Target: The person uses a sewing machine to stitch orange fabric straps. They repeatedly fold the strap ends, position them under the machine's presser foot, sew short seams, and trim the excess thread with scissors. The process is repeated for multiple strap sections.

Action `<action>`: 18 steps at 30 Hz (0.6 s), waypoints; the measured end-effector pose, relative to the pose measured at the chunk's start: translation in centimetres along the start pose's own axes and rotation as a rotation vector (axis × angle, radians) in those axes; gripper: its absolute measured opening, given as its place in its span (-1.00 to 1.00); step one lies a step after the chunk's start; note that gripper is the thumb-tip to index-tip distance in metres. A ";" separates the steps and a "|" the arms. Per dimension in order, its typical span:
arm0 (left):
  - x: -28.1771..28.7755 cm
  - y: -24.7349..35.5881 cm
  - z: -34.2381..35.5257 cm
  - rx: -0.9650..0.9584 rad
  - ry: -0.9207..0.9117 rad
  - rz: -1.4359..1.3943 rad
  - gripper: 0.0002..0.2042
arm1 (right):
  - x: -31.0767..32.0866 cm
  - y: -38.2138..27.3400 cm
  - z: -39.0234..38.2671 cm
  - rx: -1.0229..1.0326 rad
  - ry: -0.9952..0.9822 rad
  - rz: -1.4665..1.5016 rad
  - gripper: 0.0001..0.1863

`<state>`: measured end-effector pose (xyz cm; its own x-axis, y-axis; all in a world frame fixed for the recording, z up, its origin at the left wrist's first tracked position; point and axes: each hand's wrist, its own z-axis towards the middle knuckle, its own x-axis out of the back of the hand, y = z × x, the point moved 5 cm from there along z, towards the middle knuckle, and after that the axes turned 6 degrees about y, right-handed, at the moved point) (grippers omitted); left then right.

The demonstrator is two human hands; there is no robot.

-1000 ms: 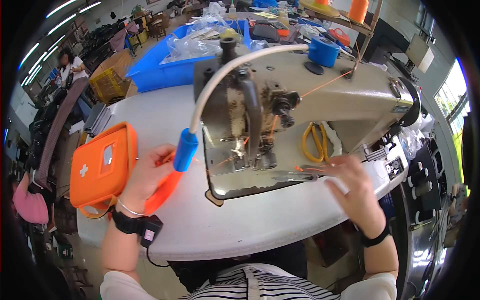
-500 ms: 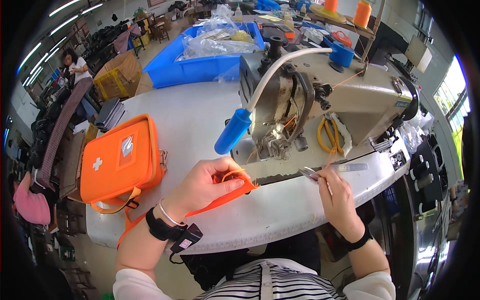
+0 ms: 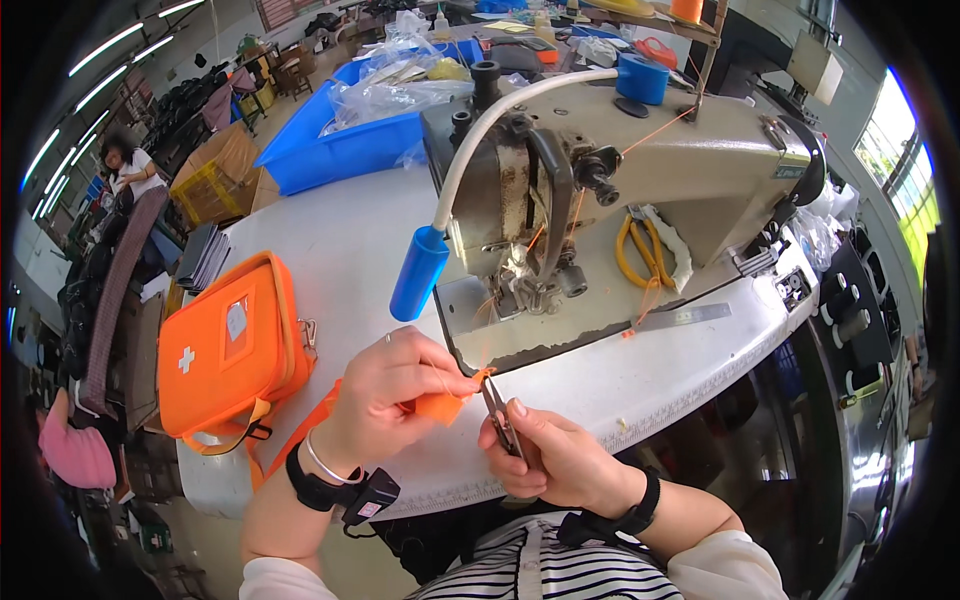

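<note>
My left hand (image 3: pixel 390 390), fingers closed, grips an orange strap (image 3: pixel 437 405) with loose thread at its end, just in front of the sewing machine (image 3: pixel 670 150). My right hand (image 3: pixel 540 455) is closed round small metal snips (image 3: pixel 497 405), whose blades are at the strap's threaded end beside my left fingertips. An orange zipped bag (image 3: pixel 210 370) with a white cross lies to the left. Yellow-handled pliers (image 3: pixel 633 255) and a steel ruler (image 3: pixel 680 316) lie on the machine's bed.
A blue tray (image 3: pixel 300 160) of plastic bags stands behind, near a cardboard box (image 3: pixel 205 185). A blue-tipped white hose (image 3: pixel 419 275) hangs over the worktable (image 3: pixel 700 370). Several dark spools (image 3: pixel 850 326) stand at the right. Another person (image 3: pixel 135 170) is at the far left.
My right hand picked up the snips from beside the machine and moved left with them to the strap. My left hand brought the strap forward and right from beside the bag.
</note>
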<state>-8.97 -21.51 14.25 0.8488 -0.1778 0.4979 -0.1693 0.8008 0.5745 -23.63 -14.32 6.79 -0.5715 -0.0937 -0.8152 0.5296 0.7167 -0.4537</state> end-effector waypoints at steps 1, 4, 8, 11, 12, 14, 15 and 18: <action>0.0 0.2 0.1 -0.043 -0.007 0.032 -0.65 | 0.0 0.0 0.1 0.007 0.000 -0.021 -0.55; -0.1 1.0 0.3 -0.141 -0.038 0.119 -0.66 | 0.4 -0.4 0.2 -0.002 0.016 -0.087 -0.55; -0.4 1.2 0.3 -0.191 -0.068 0.137 -0.66 | 1.0 -1.1 0.6 -0.026 0.011 -0.108 -0.55; -0.5 1.0 0.2 -0.184 -0.063 0.147 -0.66 | 1.1 -1.5 0.8 -0.068 -0.012 -0.097 -0.56; -0.4 1.0 0.2 -0.178 -0.061 0.146 -0.66 | 1.1 -1.6 0.8 -0.074 -0.006 -0.097 -0.56; -0.3 1.0 0.4 -0.167 -0.057 0.143 -0.67 | 1.0 -1.7 0.7 -0.085 0.005 -0.097 -0.57; -0.3 0.9 0.5 -0.151 -0.058 0.122 -0.67 | 1.0 -1.7 0.7 -0.076 0.009 -0.093 -0.57; -0.2 0.4 0.5 -0.074 -0.068 0.036 -0.67 | 1.5 -2.0 0.4 -0.031 0.023 -0.078 -0.58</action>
<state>-9.49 -21.46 14.72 0.8067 -0.1845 0.5614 -0.1594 0.8469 0.5073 -25.24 -16.18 6.34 -0.6247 -0.1347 -0.7691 0.4634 0.7289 -0.5040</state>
